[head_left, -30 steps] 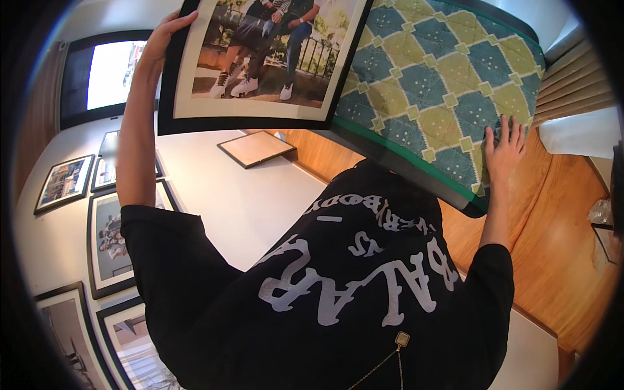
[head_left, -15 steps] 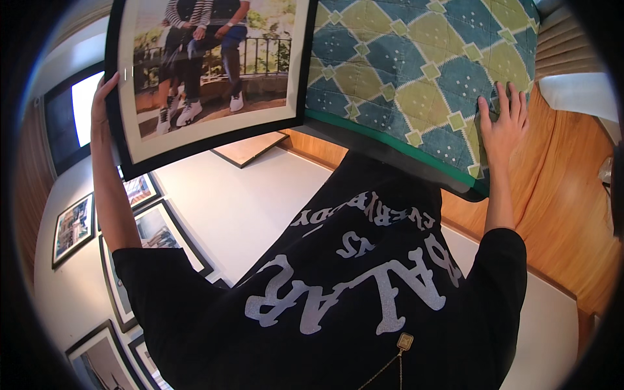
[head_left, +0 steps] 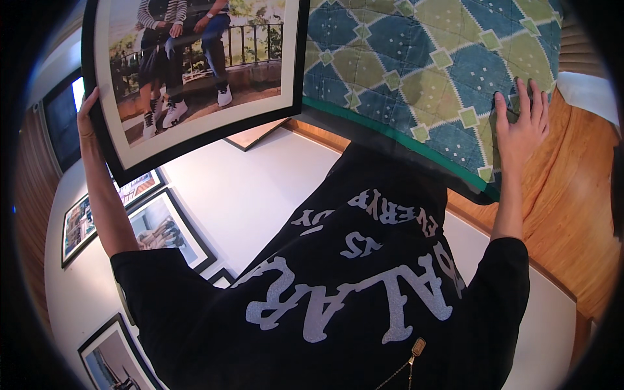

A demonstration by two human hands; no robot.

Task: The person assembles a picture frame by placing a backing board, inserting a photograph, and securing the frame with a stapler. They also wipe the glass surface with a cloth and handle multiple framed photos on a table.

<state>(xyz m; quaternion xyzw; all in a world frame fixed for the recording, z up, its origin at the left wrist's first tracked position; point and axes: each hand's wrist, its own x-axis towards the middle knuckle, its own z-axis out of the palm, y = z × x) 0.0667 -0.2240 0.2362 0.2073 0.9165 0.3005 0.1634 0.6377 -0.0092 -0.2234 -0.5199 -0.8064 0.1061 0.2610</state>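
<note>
At the upper left is a large framed photo (head_left: pixel 195 140) with a black border and a cream mat, showing people's legs in front of a railing. My left hand (head_left: pixel 88 112) grips its left edge, with some of the fingers hidden behind the frame. To the right of it lies a quilted cover (head_left: pixel 416 71) in green and blue diamonds, edged with a green band above a dark rim. On the cover's right part my right hand (head_left: pixel 522 133) rests flat, fingers spread, holding nothing. The upper ends of both photo and cover run out of view.
Several framed pictures (head_left: pixel 170 234) hang on the white wall (head_left: pixel 253 188) at the left. Part of another frame (head_left: pixel 257 135) shows below the photo. Wood-grain panelling (head_left: pixel 556 188) is at the right, with a white cloth-like piece (head_left: pixel 588 94) above it. A lit screen (head_left: pixel 78 93) stands far left.
The framed photo and my left hand sit a little farther left in view. The quilted cover's right side and my right hand appear slightly farther right and lower. Both hands keep their contact.
</note>
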